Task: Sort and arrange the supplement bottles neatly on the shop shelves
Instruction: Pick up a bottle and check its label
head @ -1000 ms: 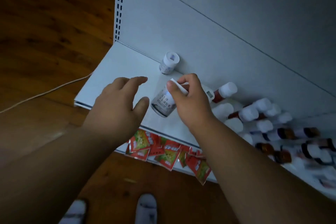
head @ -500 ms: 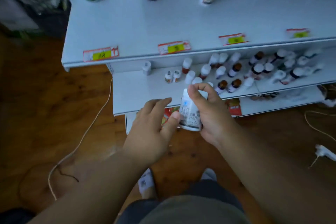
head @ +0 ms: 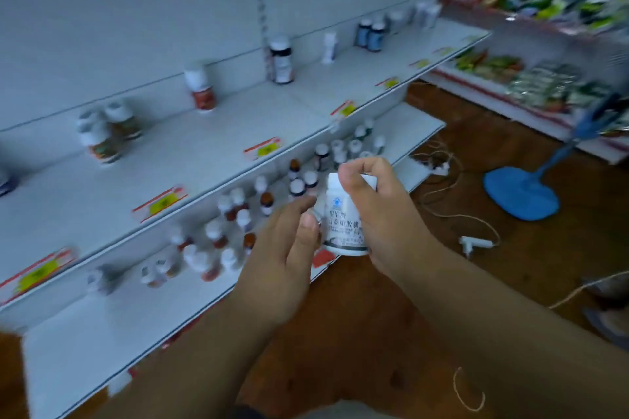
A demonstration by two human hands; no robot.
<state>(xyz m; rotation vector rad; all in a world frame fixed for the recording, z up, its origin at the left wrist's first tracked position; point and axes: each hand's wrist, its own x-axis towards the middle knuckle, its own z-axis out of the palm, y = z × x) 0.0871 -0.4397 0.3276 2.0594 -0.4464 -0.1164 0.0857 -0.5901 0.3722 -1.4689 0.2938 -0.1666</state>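
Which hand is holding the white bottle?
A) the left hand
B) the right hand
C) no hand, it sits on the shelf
B: the right hand has its fingers curled round the white bottle, holding it up in front of the shelf; the left hand is open beside it.

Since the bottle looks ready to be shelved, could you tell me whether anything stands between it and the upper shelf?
Nothing visible does. The right hand grips the white bottle in front of the shelves, above the floor; the left hand touches its side. The upper shelf shows wide bare stretches between its few standing bottles. The lower shelf is crowded mid-way.
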